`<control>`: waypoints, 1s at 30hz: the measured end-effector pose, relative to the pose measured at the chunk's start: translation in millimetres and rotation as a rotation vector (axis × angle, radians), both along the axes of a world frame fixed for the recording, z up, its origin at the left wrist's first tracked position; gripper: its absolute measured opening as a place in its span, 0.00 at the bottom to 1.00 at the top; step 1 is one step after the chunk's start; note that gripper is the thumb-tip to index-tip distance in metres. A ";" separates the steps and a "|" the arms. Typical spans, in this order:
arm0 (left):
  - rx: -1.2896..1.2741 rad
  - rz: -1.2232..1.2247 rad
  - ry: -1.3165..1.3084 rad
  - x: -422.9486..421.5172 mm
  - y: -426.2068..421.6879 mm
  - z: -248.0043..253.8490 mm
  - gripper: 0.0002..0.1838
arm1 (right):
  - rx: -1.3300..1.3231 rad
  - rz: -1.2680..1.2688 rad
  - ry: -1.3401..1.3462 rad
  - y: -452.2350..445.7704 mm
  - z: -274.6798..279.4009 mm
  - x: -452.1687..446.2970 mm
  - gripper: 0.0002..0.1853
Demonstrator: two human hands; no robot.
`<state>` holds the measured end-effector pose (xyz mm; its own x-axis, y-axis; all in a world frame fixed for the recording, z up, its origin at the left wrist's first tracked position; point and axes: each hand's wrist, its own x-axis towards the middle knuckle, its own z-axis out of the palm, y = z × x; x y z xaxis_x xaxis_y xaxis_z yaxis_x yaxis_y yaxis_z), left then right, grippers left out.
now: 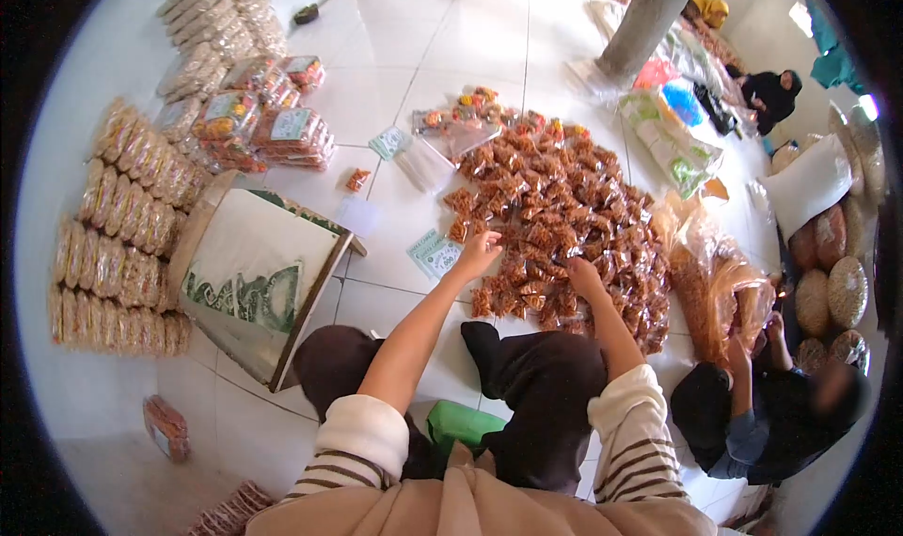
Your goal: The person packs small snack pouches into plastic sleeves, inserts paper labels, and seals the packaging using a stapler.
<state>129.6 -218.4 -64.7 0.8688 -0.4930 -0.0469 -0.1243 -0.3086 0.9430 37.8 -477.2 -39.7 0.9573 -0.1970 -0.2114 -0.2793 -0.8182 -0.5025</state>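
Note:
A wide heap of small clear packets of brown snacks (555, 193) lies on the tiled floor in front of me. At the heap's near left edge is my left hand (481, 254), its fingers bent but apart, with nothing visible in them. My right hand (585, 277) reaches over the near middle of the heap, its fingers curled down among the packets; whatever they hold is hidden. Green-and-white printed labels (435, 254) lie on the floor just left of my left hand. Beyond them, a stack of clear plastic bags (419, 165) rests with another label at its end.
A low wooden stand (259, 273) is at my left, near stacked snack bags (127, 244) and labelled packs (292, 136). Between my legs sits a green object (463, 425). At right, a person (752, 414) handles a large plastic bag of snacks (710, 273). A pillar (649, 23) stands behind.

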 end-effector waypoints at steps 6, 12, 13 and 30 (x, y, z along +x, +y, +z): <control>0.141 0.022 0.207 -25.3 -22.4 -89.7 0.21 | -0.064 0.122 -0.095 92.1 -68.6 16.8 0.24; -0.094 0.378 0.109 -18.5 -50.9 -105.0 0.20 | 0.134 -0.130 -0.278 127.1 -93.6 37.2 0.28; -0.093 0.445 0.059 -12.9 -50.4 -112.4 0.17 | 0.214 -0.157 -0.357 130.7 -100.7 43.9 0.26; -0.316 0.778 0.207 38.5 58.4 -96.5 0.14 | 0.034 0.156 -0.361 172.0 -101.7 147.2 0.36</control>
